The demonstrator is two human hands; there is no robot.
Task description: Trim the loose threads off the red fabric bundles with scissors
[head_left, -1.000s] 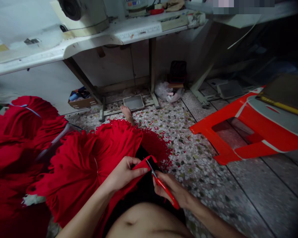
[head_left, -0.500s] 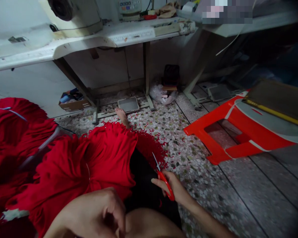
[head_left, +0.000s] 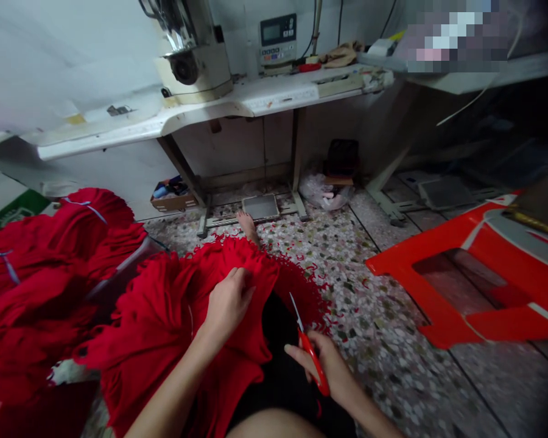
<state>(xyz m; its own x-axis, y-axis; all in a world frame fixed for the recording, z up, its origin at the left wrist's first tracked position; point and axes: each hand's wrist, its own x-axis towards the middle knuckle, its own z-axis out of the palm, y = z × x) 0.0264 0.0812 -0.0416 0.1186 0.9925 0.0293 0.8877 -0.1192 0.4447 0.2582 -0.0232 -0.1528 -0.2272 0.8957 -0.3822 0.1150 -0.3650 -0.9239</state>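
A bundle of red knit fabric pieces, tied round with a thin pale band, lies across my lap over black cloth. My left hand rests on top of the bundle. Its fingers are curled and pressed together at the fabric, though the fingertips are partly hidden. In my right hand is a pair of red-handled scissors, blades pointing up and away, to the right of the bundle and apart from it. The right thumb sticks out to the left of the handle.
More tied red fabric is piled at left, partly in a pale tub. Red trimmings litter the speckled floor. A sewing machine table stands ahead, with a foot pedal below. An orange stool is at right.
My left hand has moved forward from close to my body onto the red fabric. My right hand still holds the scissors in much the same pose. The view has tilted up and turned left.
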